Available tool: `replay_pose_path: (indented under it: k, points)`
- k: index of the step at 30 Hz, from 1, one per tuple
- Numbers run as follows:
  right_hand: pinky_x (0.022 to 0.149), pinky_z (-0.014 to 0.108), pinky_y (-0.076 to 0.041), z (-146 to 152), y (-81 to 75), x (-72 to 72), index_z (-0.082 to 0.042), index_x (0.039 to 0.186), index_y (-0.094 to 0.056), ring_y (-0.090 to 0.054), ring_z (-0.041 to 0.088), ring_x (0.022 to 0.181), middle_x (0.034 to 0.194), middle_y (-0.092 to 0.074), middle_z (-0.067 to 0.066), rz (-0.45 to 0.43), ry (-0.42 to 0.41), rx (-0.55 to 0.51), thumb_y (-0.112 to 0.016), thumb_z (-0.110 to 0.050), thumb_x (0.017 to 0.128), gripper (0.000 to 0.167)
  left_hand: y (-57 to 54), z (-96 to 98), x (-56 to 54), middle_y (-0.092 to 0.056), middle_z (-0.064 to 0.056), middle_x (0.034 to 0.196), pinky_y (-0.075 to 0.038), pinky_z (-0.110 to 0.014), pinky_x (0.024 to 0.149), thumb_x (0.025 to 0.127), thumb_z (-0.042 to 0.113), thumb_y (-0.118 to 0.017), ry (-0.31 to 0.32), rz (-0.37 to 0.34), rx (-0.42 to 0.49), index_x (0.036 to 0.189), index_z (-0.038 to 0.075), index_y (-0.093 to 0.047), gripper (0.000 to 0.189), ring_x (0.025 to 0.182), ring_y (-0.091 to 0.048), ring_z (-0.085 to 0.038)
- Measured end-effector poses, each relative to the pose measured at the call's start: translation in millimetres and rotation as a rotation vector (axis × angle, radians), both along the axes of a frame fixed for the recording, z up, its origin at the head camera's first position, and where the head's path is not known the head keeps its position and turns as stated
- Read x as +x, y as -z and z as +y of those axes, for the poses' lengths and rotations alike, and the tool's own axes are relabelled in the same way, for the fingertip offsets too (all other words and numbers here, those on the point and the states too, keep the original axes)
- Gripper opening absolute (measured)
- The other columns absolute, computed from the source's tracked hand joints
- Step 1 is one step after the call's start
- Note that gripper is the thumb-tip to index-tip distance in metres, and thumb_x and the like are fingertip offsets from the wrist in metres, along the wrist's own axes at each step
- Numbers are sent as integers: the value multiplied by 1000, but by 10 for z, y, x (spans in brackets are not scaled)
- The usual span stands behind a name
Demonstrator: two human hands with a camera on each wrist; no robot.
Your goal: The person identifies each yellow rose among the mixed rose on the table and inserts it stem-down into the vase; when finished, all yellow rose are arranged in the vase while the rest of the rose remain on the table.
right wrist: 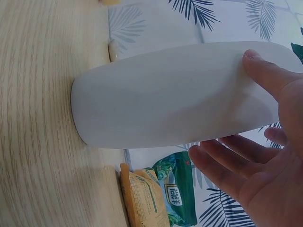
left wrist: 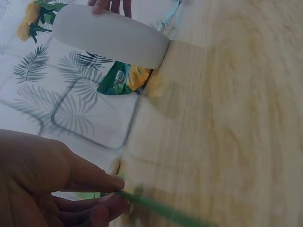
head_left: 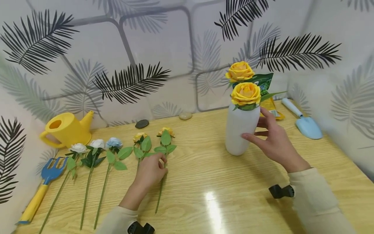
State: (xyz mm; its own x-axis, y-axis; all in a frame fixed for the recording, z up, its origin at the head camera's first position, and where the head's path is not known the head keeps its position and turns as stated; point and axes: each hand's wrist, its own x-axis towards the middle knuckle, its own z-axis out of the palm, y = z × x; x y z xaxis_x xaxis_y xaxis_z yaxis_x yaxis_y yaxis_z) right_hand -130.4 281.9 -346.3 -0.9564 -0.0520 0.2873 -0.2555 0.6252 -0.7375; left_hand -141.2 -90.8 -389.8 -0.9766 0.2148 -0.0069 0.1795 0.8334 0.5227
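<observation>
My right hand (head_left: 276,141) holds a white vase (head_left: 239,131) that stands upright on the table. The thumb lies on its near side, and the other fingers reach around its far side. Two yellow roses (head_left: 246,94) poke out of the vase's mouth. With thumb and fingertips, my left hand (head_left: 150,172) pinches the green stem (left wrist: 163,212) of an artificial yellow rose (head_left: 166,137) lying on the table. Beside it, to the left, lies another yellow rose (head_left: 140,136), its stem partly hidden by the left hand.
To the left lie two white roses (head_left: 97,143) and a blue rose (head_left: 114,142), near a yellow watering can (head_left: 70,131) and a hand fork (head_left: 51,172). Two stones (head_left: 142,123) sit by the wall. Behind the vase are a green-yellow packet (head_left: 270,105) and a blue trowel (head_left: 308,126).
</observation>
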Motion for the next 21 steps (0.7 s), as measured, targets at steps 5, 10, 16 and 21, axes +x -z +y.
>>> replay_pose_path:
  k: [5,10,16,21]
  points:
    - [93,60,-55,-1,4,-8,-19,160,-14,-60,43,120,139,-55,25,-3,3,-1,-76,-23,91,92,-123,69,-52,-69,-4,74,-44,-28,53,84,-1,-70,-3,16,70,104,5,-72,21,58,-58,-14]
    - [93,60,-55,7,-1,-5,-19,160,-14,-61,43,120,138,-55,25,-5,7,2,-76,-23,91,93,-431,258,-87,-71,-7,88,-49,-28,57,91,6,-73,7,62,246,118,9,-68,27,70,-64,-17]
    - [93,60,-55,20,0,0,-19,160,-13,-60,44,120,138,-55,26,4,4,3,-76,-22,91,93,-849,692,-149,-69,-18,93,-52,-20,63,90,-4,-70,147,330,735,127,1,-61,38,72,-65,-12]
    - [92,59,-55,12,9,-10,-17,159,-14,-61,44,120,137,-55,27,11,-4,-4,-76,-21,91,92,-1139,1087,-191,-66,-22,93,-54,-19,66,89,-8,-70,316,490,937,127,-5,-58,40,73,-65,-11]
